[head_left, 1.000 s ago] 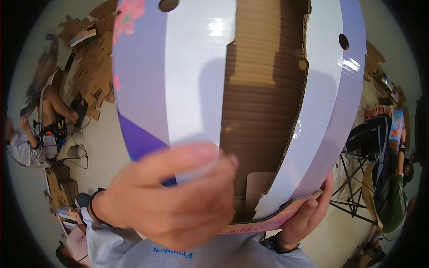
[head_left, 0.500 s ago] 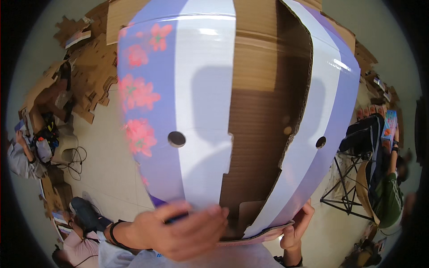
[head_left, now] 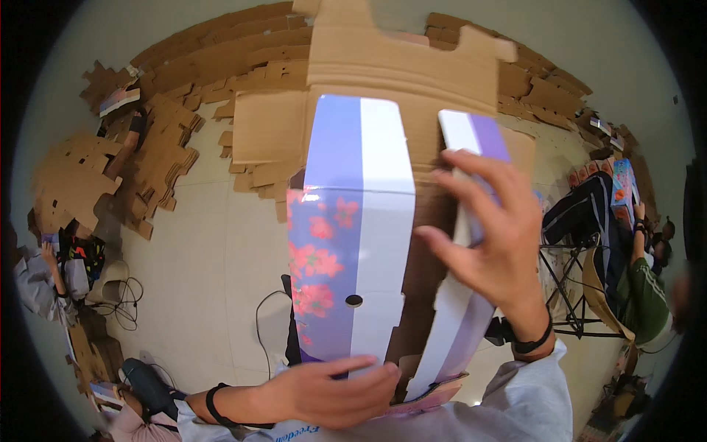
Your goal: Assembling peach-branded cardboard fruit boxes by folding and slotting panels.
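Note:
A cardboard box (head_left: 324, 243), lilac and white outside with pink flowers, stands in front of me with its long top flaps parted. Its brown inside (head_left: 427, 280) shows through the gap. My left hand (head_left: 335, 390) lies across the box's near end, fingers stretched over the left panel. Spread wide, the fingers of my right hand (head_left: 490, 228) hover over the right flap (head_left: 456, 317) and the gap, holding nothing; whether they touch the flap I cannot tell. A large brown cardboard piece (head_left: 405, 74) extends beyond the box's far end.
Flat cardboard stacks (head_left: 221, 51) line the far wall, with more sheets (head_left: 158, 162) at the left. A folding chair frame (head_left: 567, 287) stands at right near a co-worker in a green sleeve (head_left: 652, 295). Another co-worker (head_left: 44, 287) sits at left. Cables (head_left: 129, 302) lie on the floor.
The box now appears lower and smaller, its far end showing. My right hand has left the near right corner and risen over the right flap. My left hand stays at the near end.

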### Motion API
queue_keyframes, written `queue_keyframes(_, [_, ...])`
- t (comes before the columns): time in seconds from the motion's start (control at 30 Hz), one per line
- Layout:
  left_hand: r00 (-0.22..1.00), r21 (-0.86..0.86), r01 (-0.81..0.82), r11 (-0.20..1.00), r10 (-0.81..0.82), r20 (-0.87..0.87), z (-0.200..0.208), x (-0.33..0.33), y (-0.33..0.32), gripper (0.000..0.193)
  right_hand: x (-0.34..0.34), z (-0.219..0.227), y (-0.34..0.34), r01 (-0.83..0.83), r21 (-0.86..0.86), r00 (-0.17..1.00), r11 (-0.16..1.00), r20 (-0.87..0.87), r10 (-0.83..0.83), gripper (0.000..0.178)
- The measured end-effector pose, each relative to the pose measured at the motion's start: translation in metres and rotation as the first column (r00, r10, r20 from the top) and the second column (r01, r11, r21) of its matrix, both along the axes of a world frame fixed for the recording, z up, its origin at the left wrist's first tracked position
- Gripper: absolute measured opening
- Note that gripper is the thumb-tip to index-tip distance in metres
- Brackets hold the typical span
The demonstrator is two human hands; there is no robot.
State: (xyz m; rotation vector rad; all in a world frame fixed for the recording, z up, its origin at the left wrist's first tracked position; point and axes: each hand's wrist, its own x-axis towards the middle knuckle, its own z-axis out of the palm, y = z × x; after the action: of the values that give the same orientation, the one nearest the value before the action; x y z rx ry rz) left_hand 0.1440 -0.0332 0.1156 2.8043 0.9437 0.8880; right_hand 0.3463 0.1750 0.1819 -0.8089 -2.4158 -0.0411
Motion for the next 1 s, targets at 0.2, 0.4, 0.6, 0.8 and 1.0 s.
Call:
queue_keyframes(0.2, [0.804, -0.043, -0.581, 0.812, 0.582, 0.123, 0.057, -0.027, 0.085, 0.075, -0.014, 0.003, -0.015, 0.22, 0.032, 0.958, 0.975, -0.196, -0.21, 0.051])
queue_keyframes(0.4, [0.699, -0.108, -0.694, 0.712, 0.702, 0.133, 0.065, -0.009, 0.125, 0.077, 0.002, -0.009, -0.008, 0.021, -0.065, 0.971, 0.998, -0.238, -0.036, 0.042])
queue_keyframes(0.6, [0.662, -0.228, -0.622, 0.749, 0.658, 0.359, 0.054, -0.022, 0.116, 0.063, 0.011, -0.005, -0.007, -0.228, -0.132, 0.875, 0.965, -0.462, 0.144, 0.027])
queue_keyframes(0.8, [0.618, -0.307, -0.63, 0.714, 0.699, 0.359, 0.056, -0.02, 0.117, 0.022, 0.01, -0.007, -0.005, -0.202, -0.11, 0.878, 0.973, -0.46, 0.131, 0.015])
queue_keyframes(1.0, [0.678, -0.104, -0.651, 0.752, 0.637, 0.367, 0.041, -0.03, 0.121, 0.01, 0.024, -0.008, 0.009, -0.156, -0.063, 0.943, 0.986, -0.307, 0.129, 0.014])
